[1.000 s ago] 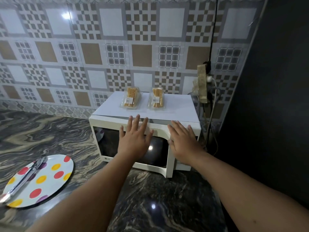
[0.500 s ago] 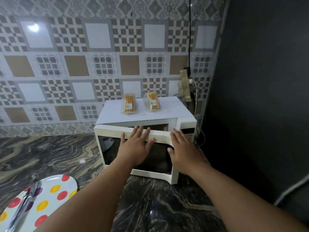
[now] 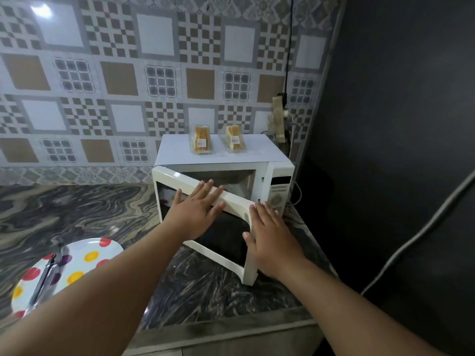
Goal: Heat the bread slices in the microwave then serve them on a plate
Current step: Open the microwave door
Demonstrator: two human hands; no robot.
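Door-opening step: flat, spread left hand (image 3: 191, 214) and right hand (image 3: 267, 237) rest on the half-open microwave door (image 3: 231, 201); next, load the wrapped bread packs (image 3: 201, 143).

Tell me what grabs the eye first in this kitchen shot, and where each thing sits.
The white microwave stands against the patterned tile wall, its door partly open, with the left hand flat on the door's front and the right hand at its free edge. Two clear packs of bread slices stand side by side on top of the microwave. A polka-dot plate with metal tongs lying on it sits on the marbled counter at lower left.
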